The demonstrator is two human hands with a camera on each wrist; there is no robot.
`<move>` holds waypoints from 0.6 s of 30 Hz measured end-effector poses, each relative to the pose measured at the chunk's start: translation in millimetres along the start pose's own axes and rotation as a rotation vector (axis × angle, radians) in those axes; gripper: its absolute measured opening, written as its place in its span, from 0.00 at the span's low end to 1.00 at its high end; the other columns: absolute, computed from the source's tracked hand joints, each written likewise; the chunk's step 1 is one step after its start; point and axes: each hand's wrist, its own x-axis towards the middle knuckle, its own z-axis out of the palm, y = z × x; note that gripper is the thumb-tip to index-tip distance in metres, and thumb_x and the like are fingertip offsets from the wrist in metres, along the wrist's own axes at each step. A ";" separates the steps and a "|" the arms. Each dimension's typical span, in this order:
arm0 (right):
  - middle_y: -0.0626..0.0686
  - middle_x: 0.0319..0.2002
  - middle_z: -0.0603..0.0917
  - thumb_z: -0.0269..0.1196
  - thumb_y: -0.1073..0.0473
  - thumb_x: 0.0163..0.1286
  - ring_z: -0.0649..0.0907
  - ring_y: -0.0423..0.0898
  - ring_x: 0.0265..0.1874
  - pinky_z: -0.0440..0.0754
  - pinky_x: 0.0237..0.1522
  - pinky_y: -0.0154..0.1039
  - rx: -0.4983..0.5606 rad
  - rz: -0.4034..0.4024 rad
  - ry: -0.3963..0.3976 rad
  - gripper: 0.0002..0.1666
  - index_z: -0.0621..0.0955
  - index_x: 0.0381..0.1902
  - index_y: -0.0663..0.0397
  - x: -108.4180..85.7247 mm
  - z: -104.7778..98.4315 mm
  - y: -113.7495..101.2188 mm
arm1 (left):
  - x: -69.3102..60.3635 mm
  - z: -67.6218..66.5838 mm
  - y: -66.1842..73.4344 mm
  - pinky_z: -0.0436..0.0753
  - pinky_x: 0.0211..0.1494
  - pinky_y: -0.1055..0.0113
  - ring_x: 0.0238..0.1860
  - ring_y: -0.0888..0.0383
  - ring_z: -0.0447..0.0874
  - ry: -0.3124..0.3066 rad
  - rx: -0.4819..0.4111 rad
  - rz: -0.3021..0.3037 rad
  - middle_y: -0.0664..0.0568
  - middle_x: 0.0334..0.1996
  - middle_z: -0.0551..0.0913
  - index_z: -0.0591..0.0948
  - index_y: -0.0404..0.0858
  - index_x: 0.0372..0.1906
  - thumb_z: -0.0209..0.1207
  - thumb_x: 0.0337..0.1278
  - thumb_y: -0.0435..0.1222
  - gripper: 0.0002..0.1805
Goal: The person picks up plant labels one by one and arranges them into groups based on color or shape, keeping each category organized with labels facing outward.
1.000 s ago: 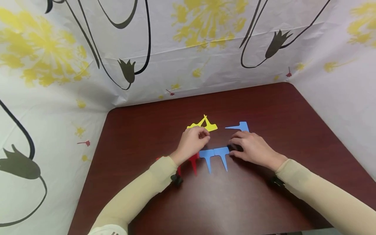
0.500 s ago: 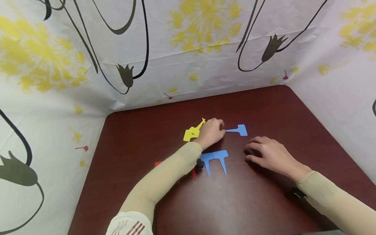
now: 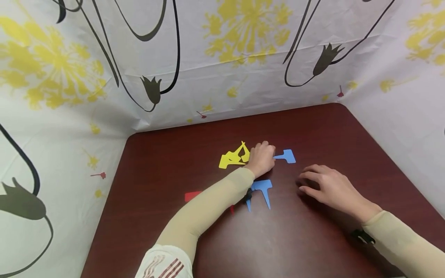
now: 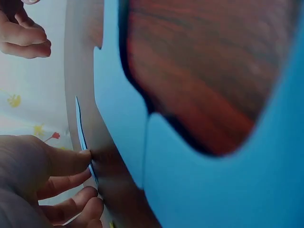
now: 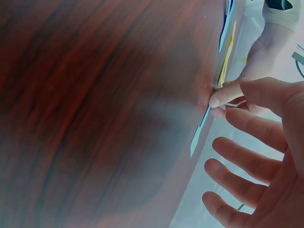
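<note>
At the far side of the table, my left hand (image 3: 262,157) pinches the narrow stem of a blue T-shaped plant label (image 3: 288,156). In the left wrist view its thumb lies against this label (image 4: 80,121), fingers curled behind. My right hand (image 3: 326,185) hovers over the table to the right, fingers loosely bent and holding nothing; the right wrist view shows them spread apart (image 5: 266,152). Two more blue plant labels (image 3: 263,185) lie side by side, stems toward me, one partly under the left wrist. Red plant labels (image 3: 192,195) continue leftward, mostly hidden by my left sleeve.
Several yellow plant labels (image 3: 229,159) overlap in a loose pile just left of my left hand. A dark red-brown table (image 3: 160,162) bears everything. White flower-patterned sheeting (image 3: 194,88) rises along its back and sides.
My left hand has moved right, past the yellow labels, to the far blue label's stem. My right hand has drawn back to the right, away from the row of blue labels.
</note>
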 end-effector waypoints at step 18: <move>0.48 0.47 0.83 0.77 0.50 0.55 0.83 0.48 0.45 0.83 0.39 0.52 0.011 0.028 0.026 0.19 0.88 0.45 0.46 0.9 -2.1 3.8 | 4.8 -2.7 1.6 0.75 0.29 0.71 0.25 0.63 0.76 -0.072 -0.306 -0.142 0.59 0.21 0.77 0.81 0.47 0.24 0.68 0.60 0.38 0.10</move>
